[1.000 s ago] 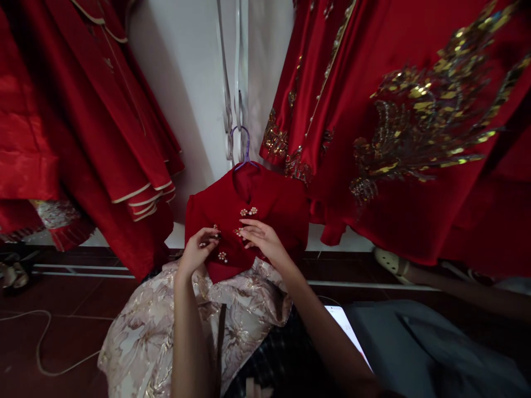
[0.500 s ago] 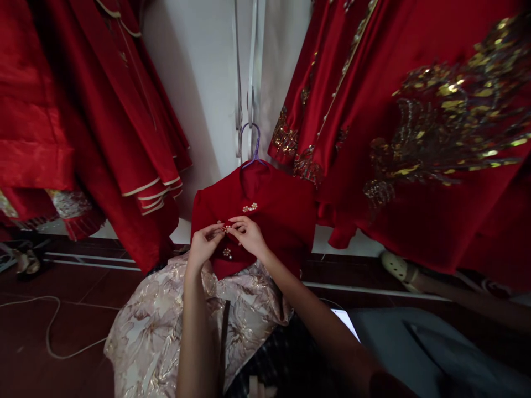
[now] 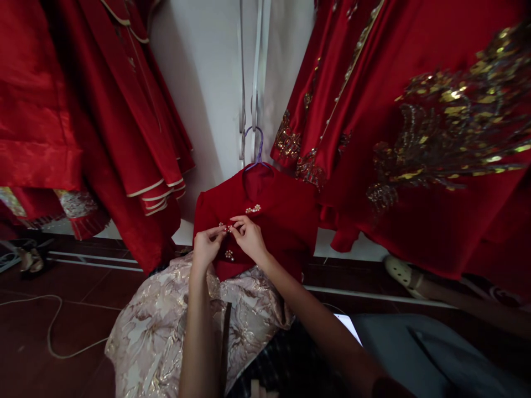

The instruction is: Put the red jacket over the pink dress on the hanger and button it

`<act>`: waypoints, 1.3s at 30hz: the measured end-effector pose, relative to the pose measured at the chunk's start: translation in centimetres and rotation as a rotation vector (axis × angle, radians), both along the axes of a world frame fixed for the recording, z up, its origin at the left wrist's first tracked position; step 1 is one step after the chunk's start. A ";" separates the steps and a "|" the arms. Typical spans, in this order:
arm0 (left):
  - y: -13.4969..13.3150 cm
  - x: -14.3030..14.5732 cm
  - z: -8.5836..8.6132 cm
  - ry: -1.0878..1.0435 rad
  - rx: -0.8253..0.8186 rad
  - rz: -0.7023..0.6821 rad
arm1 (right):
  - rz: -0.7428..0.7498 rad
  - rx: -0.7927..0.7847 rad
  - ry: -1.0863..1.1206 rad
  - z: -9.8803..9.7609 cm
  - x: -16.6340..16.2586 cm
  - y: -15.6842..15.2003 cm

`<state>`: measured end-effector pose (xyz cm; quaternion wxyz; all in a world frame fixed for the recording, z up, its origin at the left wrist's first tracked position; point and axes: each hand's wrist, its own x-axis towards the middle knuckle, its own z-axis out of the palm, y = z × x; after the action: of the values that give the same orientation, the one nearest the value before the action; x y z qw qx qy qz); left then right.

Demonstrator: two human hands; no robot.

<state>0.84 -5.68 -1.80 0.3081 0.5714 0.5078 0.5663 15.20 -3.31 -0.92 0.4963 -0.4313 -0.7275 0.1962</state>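
Red jacket [image 3: 286, 221]: hung on a thin purple hanger [image 3: 259, 150] in front of the white wall [image 3: 191, 61], between red garments on both sides; its smooth, matte cloth is cut with a round neck.
Left hand [image 3: 204, 247]: thumb and forefinger are pinched together on the middle button [image 3: 228, 229], a small gold-and-pearl piece.
Right hand [image 3: 249, 239]: the same button is gripped from the other side between thumb and forefinger; how its parts meet is too small to be told.
Upper button [image 3: 253, 209]: two pearly flower clusters are set side by side below the neck.
Lower button [image 3: 229, 255]: a single beaded cluster is seen under the hands.
Floral cloth [image 3: 145, 326]: pale pink and cream, woven with raised, shiny flowers, bunched in soft folds against the jacket's lower edge.
Left garments [image 3: 149, 127]: flared red hems are edged with cream piping.
Right garments [image 3: 435, 221]: glossy red cloth is covered in part by feathery gold and silver sequins.
Floor [image 3: 89, 290]: dark red tiles are crossed by a thin pale cable [image 3: 52, 331].
Phone [image 3: 349, 330]: its lit screen is partly hidden by the right forearm.
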 end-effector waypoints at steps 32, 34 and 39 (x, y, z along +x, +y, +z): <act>-0.2 -0.6 -0.2 0.043 0.031 0.014 | 0.059 -0.053 0.074 0.4 0.1 0.5; -0.2 -0.6 -0.2 0.057 0.040 0.012 | 0.050 -0.065 0.073 0.4 0.0 0.6; -0.3 -0.6 -0.1 0.083 0.051 0.013 | 0.064 -0.093 0.069 0.5 0.2 0.7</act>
<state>0.20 -5.99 -1.90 0.2684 0.5986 0.5093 0.5570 15.42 -2.60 -0.42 0.4941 -0.4233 -0.7134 0.2604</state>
